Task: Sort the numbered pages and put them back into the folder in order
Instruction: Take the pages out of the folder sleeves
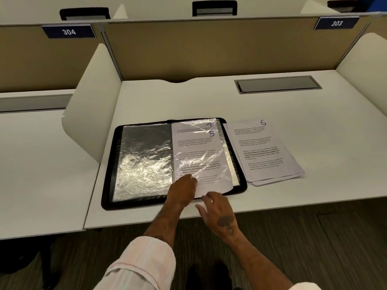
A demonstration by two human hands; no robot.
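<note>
A black zip folder (107, 176) lies open near the desk's front edge, its left side showing an empty crinkled plastic sleeve (144, 160). On its right side lies the page marked 5 (201, 151), partly inside a clear sleeve, with the top of the page marked 4 (209, 124) showing above it. My left hand (182, 190) presses on that sleeve's lower left corner. My right hand (217, 210) hovers with fingers spread at the page's bottom edge, fingertips touching the paper. A loose stack topped by the page marked 6 (261, 149) lies right of the folder.
White side dividers (92, 105) and a tan back panel (219, 49) enclose the desk (167, 97). A grey cable hatch (277, 84) sits at the back right. Neighbouring desks carry blue signs 304 (68, 31) and 303 (336, 23).
</note>
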